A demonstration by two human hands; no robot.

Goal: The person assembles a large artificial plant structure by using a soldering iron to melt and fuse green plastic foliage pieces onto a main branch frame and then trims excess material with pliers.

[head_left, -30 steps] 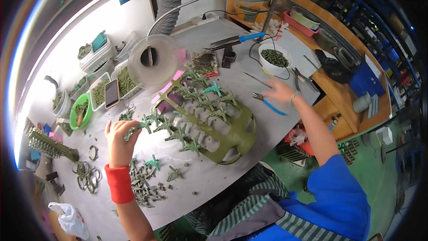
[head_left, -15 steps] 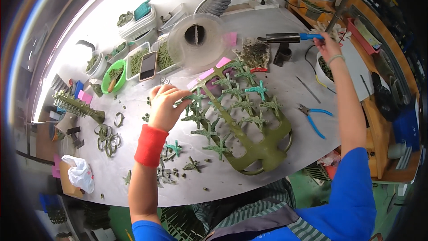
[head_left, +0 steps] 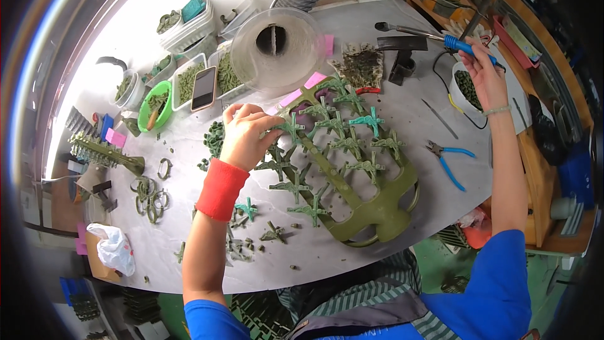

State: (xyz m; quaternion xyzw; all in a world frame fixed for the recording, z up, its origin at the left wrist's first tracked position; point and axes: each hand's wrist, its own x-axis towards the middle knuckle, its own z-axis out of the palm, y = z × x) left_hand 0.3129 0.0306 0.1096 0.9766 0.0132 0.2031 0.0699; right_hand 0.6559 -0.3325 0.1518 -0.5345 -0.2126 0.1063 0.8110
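My left hand (head_left: 242, 133), with a red wristband, pinches a pale green cross-shaped piece (head_left: 291, 127) at the left edge of an olive-green frame (head_left: 377, 213). The frame lies on the table and bears several rows of similar cross-shaped pieces, one of them brighter teal (head_left: 367, 122). Off to the far right, my right hand (head_left: 486, 75) is closed round the blue handle of a soldering iron (head_left: 462, 45). The iron's metal shaft points left and ends in a dark, rounded tip. Below it stands a black holder (head_left: 401, 68), apart from the shaft.
Blue-handled pliers (head_left: 450, 162) and a thin metal tool (head_left: 439, 118) lie right of the frame. A round transparent cover with a duct (head_left: 296, 63) stands behind. Tubs of green pieces, a green bowl (head_left: 165, 118) and a phone (head_left: 204, 89) sit at left back. Loose green bits lie in front.
My right hand has moved a little right and down, and the iron has come up off the black holder, its tip now showing. My left hand has shifted slightly right, still pinching at the frame.
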